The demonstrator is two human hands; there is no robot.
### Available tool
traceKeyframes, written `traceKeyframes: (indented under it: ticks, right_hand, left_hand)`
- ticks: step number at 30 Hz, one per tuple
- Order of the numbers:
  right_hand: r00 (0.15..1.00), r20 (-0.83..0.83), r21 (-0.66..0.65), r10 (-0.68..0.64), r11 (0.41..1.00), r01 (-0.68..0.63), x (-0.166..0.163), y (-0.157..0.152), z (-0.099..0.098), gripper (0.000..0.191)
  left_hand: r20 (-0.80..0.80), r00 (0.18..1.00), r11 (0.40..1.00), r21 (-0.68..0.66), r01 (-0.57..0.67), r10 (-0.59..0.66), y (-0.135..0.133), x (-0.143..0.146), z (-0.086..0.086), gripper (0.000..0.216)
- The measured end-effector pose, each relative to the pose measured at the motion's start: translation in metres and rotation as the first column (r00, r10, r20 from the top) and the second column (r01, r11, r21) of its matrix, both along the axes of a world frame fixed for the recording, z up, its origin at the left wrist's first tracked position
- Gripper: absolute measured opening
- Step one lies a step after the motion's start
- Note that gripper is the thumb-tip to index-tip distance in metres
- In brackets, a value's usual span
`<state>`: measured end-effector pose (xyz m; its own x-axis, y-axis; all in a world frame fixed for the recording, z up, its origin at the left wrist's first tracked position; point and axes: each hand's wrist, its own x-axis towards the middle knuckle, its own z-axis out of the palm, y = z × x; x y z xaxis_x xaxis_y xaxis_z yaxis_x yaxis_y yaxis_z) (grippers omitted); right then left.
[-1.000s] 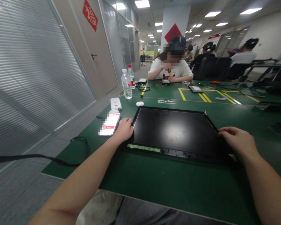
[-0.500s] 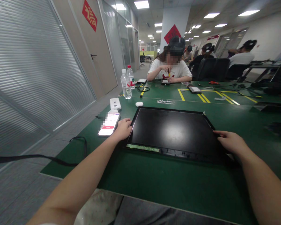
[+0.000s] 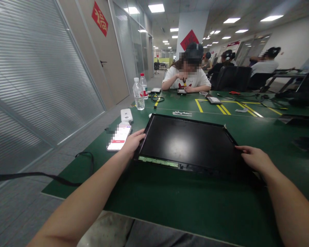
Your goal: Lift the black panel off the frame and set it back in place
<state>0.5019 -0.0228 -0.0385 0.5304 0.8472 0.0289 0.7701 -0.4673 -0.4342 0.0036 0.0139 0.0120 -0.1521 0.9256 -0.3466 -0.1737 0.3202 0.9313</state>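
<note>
A black display panel, flat and rectangular, is held between my two hands over the green table. Its left side looks slightly raised from the tabletop. My left hand grips the left edge, with some fingers hidden beneath the frame. At the right edge, my right hand is closed on the frame, its index finger along the rim. A green circuit strip runs along the panel's near edge. Just left of my left hand lies a phone with a lit screen.
Behind the phone sits a white device. Two water bottles stand at the back left. Across the table a person works on a small device. Cables and yellow tape lines lie at the far right.
The panel's left side has risen and tilted, now covering most of the small white case behind it. Both my hands have stayed on the edges, the left sliding slightly toward me.
</note>
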Motion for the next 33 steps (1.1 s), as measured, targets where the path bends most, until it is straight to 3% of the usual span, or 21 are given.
traceKeyframes:
  ticks: [4, 8, 13, 15, 23, 29, 33]
  right_hand:
    - [1.000, 0.003, -0.012, 0.002, 1.000, -0.001, 0.000, 0.000, 0.001, 0.050]
    - [1.000, 0.017, -0.039, 0.002, 0.999, -0.001, -0.004, -0.001, 0.002, 0.054]
    - [0.999, 0.049, -0.059, 0.012, 0.998, -0.009, -0.002, 0.000, 0.000, 0.055]
    - [0.998, 0.060, -0.056, 0.022, 0.998, -0.018, 0.000, 0.000, -0.001, 0.055]
    - [0.998, 0.054, -0.089, 0.013, 0.996, -0.008, -0.001, 0.001, 0.003, 0.054]
    - [0.999, 0.045, -0.104, 0.022, 0.994, -0.018, -0.004, 0.001, 0.006, 0.054]
    - [0.998, 0.063, -0.110, 0.029, 0.994, -0.022, -0.002, 0.001, 0.004, 0.054]
  left_hand:
    - [0.110, 0.994, 1.000, -0.022, -0.004, 0.006, 0.003, 0.001, 0.000, 0.057]
    - [0.198, 0.978, 0.998, 0.008, 0.064, -0.064, 0.006, 0.001, -0.003, 0.059]
    - [0.121, 0.992, 0.999, -0.020, 0.049, -0.046, 0.005, 0.001, -0.006, 0.094]
    - [0.091, 0.993, 0.997, -0.019, 0.072, -0.070, 0.003, 0.000, -0.006, 0.099]
    - [0.053, 0.993, 0.995, 0.001, 0.102, -0.102, -0.004, 0.005, 0.002, 0.053]
    - [0.103, 0.987, 0.992, 0.030, 0.119, -0.122, -0.003, 0.005, 0.004, 0.044]
    - [0.120, 0.990, 0.997, 0.049, 0.064, -0.070, -0.001, 0.005, 0.002, 0.036]
